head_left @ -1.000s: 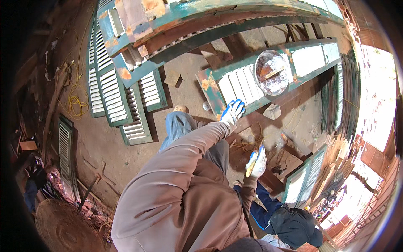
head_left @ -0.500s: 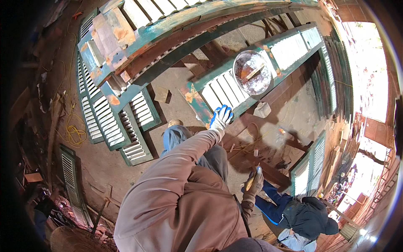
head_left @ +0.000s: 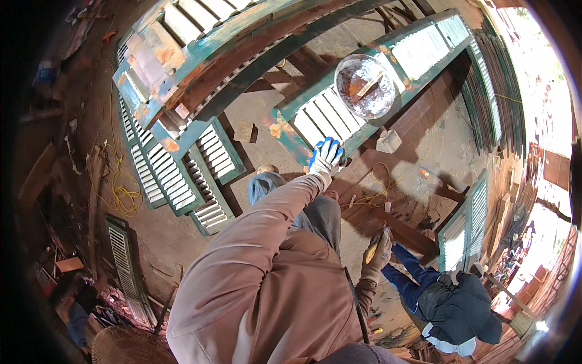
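Note:
My left hand (head_left: 326, 158), in a white and blue glove, is at the near corner of a green louvered shutter (head_left: 364, 134). Its fingers are bent and close together. A small dark bit (head_left: 345, 162) shows beside it; what the fingers hold is hidden. Low on my right side, my right hand (head_left: 381, 247) wears a brownish glove and is closed round a tool with a yellowish wooden handle (head_left: 369, 253). The tool's working end cannot be made out. A round metal basin (head_left: 388, 94) stands on the shutter, with whitish residue and a stick-like piece inside.
Another worn shutter (head_left: 151, 112) lies raised at the upper left. Several shutters (head_left: 176, 176) lean below it. A pale block (head_left: 388, 142) and yellow cord (head_left: 126, 200) lie on the floor. At the lower right a person in dark clothes (head_left: 461, 306) bends near an upright shutter (head_left: 464, 227).
The view has shifted slightly, moving most things. My left hand has slid along the shutter's edge toward its near corner. My right hand still grips the tool.

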`<action>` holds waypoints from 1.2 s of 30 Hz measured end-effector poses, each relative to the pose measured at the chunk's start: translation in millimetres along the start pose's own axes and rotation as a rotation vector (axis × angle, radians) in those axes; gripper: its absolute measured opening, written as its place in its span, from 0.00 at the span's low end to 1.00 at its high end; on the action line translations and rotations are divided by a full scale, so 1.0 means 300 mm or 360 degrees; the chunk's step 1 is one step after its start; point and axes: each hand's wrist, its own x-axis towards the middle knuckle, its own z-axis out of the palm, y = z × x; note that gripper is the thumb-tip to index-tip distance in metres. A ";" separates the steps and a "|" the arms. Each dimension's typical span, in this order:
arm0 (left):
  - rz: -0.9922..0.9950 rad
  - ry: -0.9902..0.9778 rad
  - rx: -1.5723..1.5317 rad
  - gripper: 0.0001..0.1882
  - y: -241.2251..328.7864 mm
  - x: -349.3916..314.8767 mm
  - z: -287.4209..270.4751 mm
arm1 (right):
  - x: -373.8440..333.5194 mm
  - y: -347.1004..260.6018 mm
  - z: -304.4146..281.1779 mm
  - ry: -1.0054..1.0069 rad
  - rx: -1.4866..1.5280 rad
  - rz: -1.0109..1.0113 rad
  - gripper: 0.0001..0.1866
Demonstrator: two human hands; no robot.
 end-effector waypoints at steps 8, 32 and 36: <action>0.0184 -0.0177 0.0068 0.57 0.025 -0.008 -0.128 | -0.053 -0.009 -0.069 0.0095 -0.0028 0.0111 0.21; -0.0139 -0.0325 0.0188 0.58 0.222 0.029 -0.251 | -0.173 0.339 -0.044 0.0080 0.0226 0.0632 0.27; -0.0130 -0.0435 0.0386 0.54 0.221 0.057 -0.254 | -0.035 0.490 -0.120 0.0236 0.0291 0.0468 0.28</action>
